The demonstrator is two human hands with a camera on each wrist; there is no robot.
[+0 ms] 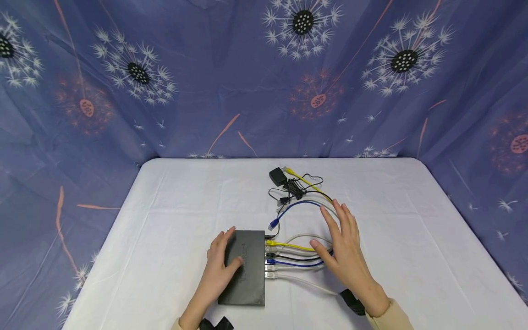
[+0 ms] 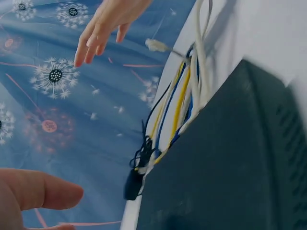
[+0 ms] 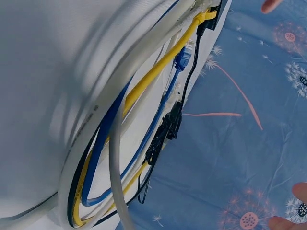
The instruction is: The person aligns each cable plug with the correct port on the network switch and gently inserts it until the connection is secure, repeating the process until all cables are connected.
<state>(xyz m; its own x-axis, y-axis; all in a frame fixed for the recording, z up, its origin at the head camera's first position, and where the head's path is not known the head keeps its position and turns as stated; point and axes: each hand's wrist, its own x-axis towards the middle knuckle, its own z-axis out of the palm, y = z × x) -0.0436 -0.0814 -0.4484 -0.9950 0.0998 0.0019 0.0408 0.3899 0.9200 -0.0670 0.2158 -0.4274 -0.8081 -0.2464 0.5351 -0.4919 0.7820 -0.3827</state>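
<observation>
A black network switch [image 1: 252,291] lies flat on the table, several cables plugged into its right side. My left hand [image 1: 216,269] is over its left part, fingers extended and thumb apart; whether it touches the case I cannot tell. In the left wrist view the thumb [image 2: 50,191] shows beside the switch's dark case [image 2: 216,153]. My right hand [image 1: 349,250] is above the cable bundle with spread fingers, holding nothing. Plugged in are a yellow cable [image 1: 294,246], a blue cable [image 1: 294,264], a black one and several white-grey ones. Their bends are partly hidden under the right hand.
Behind the switch lie a black power adapter [image 1: 278,176] with its coiled cord [image 1: 294,188], a loose yellow plug [image 1: 290,171] and a loose blue plug [image 1: 273,223]. A white cloth [image 1: 185,201] covers the table. A patterned blue curtain [image 1: 231,68] hangs behind it.
</observation>
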